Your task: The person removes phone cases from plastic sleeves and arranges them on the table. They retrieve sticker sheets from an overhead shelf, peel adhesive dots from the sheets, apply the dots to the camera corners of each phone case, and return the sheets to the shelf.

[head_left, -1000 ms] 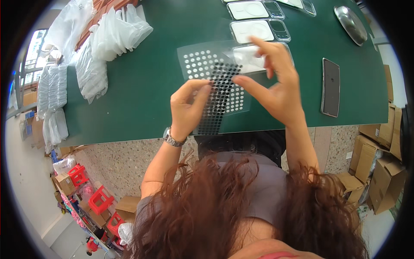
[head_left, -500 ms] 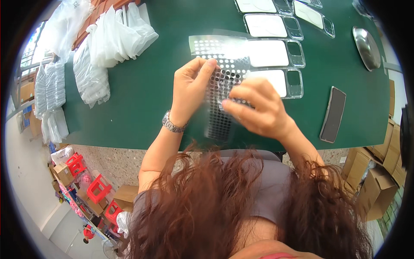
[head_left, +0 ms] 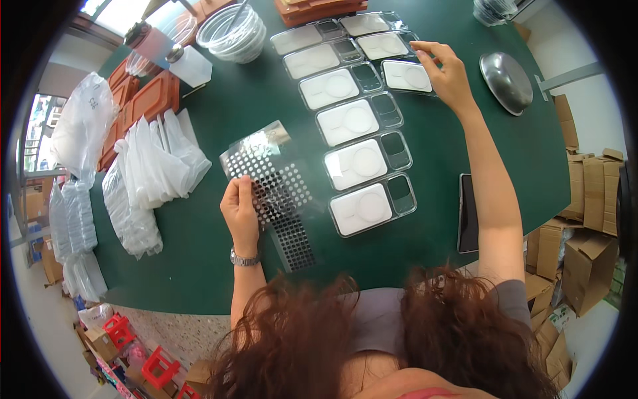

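Note:
My left hand (head_left: 240, 211) pinches the edge of a clear sheet of small round dot stickers (head_left: 290, 223), dark in the lower part and pale higher up. My right hand (head_left: 446, 74) reaches over the right column of clear phone cases with white backs. Its thumb and forefinger come close together at the camera end of one phone case (head_left: 383, 46); anything between the fingertips is too small to make out. Just below the wrist side lies another phone case (head_left: 407, 76), partly covered by the hand. The left column runs down to the nearest phone case (head_left: 362, 209).
At left lie white plastic bags (head_left: 163, 163) and orange-brown boxes (head_left: 154, 96). Behind them stand stacked clear bowls (head_left: 232, 36) and a white bottle (head_left: 191, 66). A metal bowl (head_left: 506, 83) and a dark phone (head_left: 468, 213) lie at right. Cardboard boxes (head_left: 591, 266) stand beside the table.
My right hand has left the sticker sheet and stretched far right over the phone cases. My left hand has lowered leftward with the sheet. The view has shifted, showing more of the table.

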Tool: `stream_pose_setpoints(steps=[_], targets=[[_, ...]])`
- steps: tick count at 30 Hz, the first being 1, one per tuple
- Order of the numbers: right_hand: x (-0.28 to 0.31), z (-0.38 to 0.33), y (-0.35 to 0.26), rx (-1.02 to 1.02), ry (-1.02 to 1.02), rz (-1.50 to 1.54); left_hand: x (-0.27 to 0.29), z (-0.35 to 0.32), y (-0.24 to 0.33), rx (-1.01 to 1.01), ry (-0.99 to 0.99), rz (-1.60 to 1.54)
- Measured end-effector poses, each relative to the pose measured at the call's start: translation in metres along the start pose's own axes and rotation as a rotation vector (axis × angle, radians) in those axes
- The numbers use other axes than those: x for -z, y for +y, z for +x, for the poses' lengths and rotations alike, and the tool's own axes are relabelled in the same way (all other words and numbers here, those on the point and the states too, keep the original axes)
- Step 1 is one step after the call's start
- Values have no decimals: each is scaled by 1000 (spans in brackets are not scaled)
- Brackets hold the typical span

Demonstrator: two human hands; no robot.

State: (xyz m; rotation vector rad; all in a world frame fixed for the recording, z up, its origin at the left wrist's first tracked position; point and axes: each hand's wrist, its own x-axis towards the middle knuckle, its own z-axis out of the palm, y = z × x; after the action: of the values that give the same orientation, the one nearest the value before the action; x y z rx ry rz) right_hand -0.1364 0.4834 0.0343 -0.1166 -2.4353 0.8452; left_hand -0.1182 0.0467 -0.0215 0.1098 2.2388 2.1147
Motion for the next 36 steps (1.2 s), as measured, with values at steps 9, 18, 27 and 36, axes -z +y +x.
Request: stream_pose_setpoints(steps=[9, 18, 27, 36], targets=[[-54, 77, 147, 78, -36, -58, -5, 1, 0, -43, 0, 120], [-68, 88, 134, 186, -217, -222, -11, 9, 2, -57, 6, 134], [-51, 57, 47, 327, -21, -166, -17, 25, 7, 9, -61, 46], [-137, -70, -186, 354, -368, 342, -16, 28, 2, 8, -70, -94]])
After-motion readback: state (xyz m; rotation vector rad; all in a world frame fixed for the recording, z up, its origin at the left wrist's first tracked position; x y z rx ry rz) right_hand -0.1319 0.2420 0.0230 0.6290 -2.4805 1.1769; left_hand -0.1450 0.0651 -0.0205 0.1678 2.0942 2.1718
